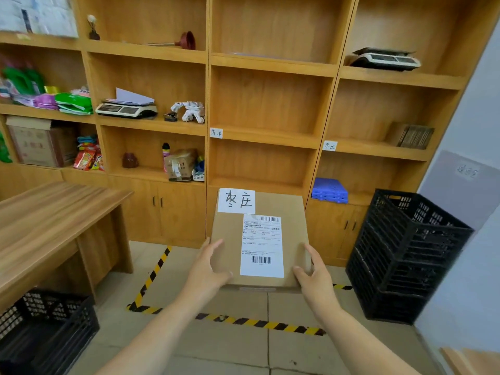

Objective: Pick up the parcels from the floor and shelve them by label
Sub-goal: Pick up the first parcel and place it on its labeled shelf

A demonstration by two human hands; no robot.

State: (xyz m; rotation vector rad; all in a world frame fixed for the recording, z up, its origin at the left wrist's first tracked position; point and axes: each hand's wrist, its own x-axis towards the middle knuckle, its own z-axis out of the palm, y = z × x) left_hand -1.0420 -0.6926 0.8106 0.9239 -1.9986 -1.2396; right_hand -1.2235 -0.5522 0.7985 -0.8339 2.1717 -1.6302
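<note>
Up in front of the wooden shelves (270, 131), one brown parcel (230, 239) with two white labels is held off the floor by two hands, left hand (208, 269) and right hand (315, 274), fingers (216, 243) wrapped round its sides.

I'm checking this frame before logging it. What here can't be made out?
All in the head view:
- Printed label on the parcel: text too small to read.
- Parcel's underside: hidden by the parcel itself; left hand and right hand cover its near corners.
- Paper at top left: blurred and cut off by the edge.
- Sign on the grey panel: blurred.
</note>
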